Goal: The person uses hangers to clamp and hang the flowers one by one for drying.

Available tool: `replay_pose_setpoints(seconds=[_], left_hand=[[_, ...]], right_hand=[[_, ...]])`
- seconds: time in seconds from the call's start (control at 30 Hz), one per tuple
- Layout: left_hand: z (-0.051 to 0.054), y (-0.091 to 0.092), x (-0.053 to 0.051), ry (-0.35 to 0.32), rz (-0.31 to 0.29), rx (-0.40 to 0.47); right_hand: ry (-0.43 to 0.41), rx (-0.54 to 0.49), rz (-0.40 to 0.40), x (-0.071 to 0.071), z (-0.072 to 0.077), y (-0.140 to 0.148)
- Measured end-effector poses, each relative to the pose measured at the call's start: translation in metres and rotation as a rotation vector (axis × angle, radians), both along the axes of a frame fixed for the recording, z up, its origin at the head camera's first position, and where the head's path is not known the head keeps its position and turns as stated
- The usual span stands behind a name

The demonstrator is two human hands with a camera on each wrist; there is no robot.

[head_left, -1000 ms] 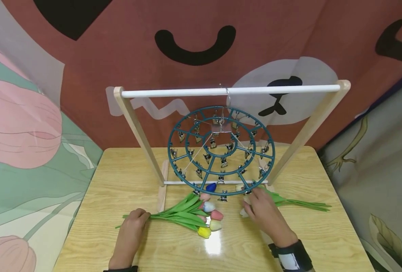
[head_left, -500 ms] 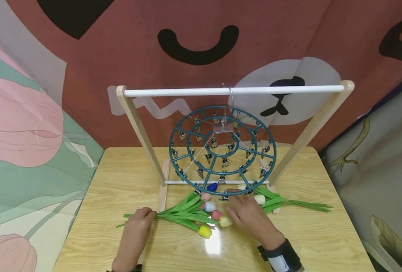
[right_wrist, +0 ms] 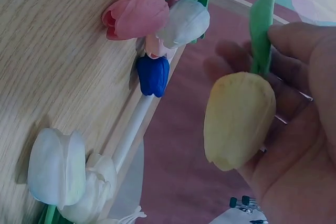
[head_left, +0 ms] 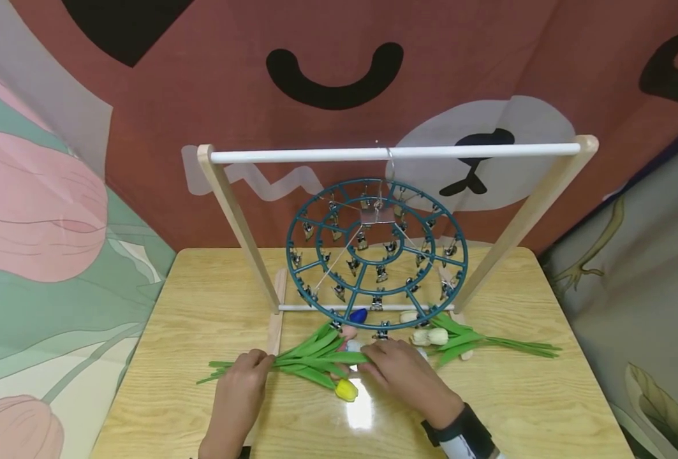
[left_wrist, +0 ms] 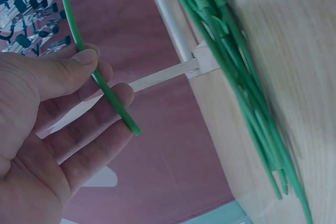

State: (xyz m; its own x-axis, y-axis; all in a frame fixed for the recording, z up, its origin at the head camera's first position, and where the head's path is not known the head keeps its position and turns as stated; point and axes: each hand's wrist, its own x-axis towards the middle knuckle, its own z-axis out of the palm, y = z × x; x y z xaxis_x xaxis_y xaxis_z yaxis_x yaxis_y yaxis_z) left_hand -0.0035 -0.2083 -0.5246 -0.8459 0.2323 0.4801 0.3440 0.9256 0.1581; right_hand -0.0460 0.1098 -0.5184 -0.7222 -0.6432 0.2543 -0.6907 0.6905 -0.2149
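My left hand [head_left: 240, 390] pinches the green stem [left_wrist: 114, 100] of one tulip near its cut end, raised off the table. Just below the blossom of that pale yellow tulip [right_wrist: 240, 121], my right hand [head_left: 407, 376] grips the leaf and stem between thumb and fingers. Beneath lies a bunch of tulips, its green stems [left_wrist: 247, 87] together on the wood. Its blossoms include a bright yellow tulip [head_left: 347, 390], a pink one [right_wrist: 139, 14], a pale blue one [right_wrist: 185, 23] and a deep blue one [right_wrist: 153, 76]. In the head view my right hand hides the pale yellow blossom.
A round teal hanger [head_left: 377, 292] with several metal clips hangs over the table from a wooden rack's white bar [head_left: 316, 155]. White tulips [right_wrist: 56, 166] lie at the right, their stems [head_left: 522, 345] pointing right. A printed cloth [head_left: 212, 95] stands behind the table.
My right hand has moved left from the white tulips and taken hold of the pale yellow tulip below its blossom. My left hand has shifted slightly right, and the tulip has lifted off the bunch.
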Motion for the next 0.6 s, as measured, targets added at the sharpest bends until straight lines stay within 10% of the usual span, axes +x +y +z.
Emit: replay_pose_setpoints(seconds=[0.23, 0.43, 0.6], left_hand=[[0.008, 0.004, 0.003, 0.055, 0.022, 0.042], [0.011, 0.019, 0.007, 0.146, 0.006, 0.276], [0.004, 0.037, 0.012, -0.088, -0.016, 0.595]], right_hand=[[0.028, -0.049, 0.041, -0.002, -0.001, -0.001], [-0.037, -0.093, 0.017, -0.001, -0.001, -0.003], [-0.116, -0.134, 0.002, 0.002, 0.001, -0.007]])
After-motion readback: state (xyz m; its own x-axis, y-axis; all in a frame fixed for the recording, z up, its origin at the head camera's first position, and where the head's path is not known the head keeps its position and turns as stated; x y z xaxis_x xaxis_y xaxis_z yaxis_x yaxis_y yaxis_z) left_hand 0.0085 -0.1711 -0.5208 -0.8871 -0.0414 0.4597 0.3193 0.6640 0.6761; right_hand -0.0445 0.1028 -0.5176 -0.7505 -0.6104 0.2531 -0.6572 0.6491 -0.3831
